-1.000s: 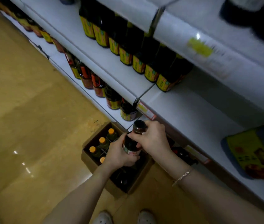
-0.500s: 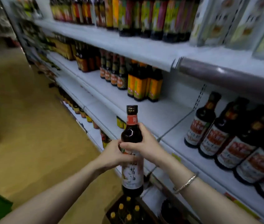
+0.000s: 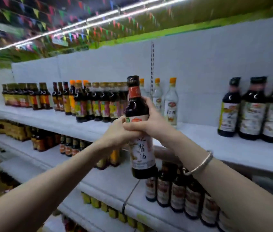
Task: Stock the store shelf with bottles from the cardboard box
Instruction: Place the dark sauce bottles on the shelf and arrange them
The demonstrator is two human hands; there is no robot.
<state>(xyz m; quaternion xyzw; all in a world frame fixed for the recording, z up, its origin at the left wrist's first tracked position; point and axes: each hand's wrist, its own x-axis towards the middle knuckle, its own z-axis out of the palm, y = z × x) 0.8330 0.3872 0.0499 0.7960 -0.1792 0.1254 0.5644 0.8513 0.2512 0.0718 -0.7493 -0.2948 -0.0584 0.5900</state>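
Note:
A dark sauce bottle (image 3: 138, 109) with a dark cap, a red neck band and a pale label stands upright in the air in front of the white top shelf (image 3: 216, 146). My left hand (image 3: 115, 133) grips its middle from the left. My right hand (image 3: 152, 121) wraps it from the right, fingers over the label; a silver bangle sits on that wrist. The bottle hangs level with the shelf, in the gap between the dark bottles on the left and the clear ones behind. The cardboard box is out of view.
Rows of dark bottles (image 3: 95, 102) fill the top shelf's left half. Three clear bottles with orange caps (image 3: 171, 101) stand behind my hands. Large dark bottles (image 3: 253, 108) sit at the right. Lower shelves (image 3: 109, 181) carry more bottles (image 3: 179, 193).
Both hands have lifted the bottle from the box on the floor up past the lower shelves to top-shelf height. The view has swung upward with it.

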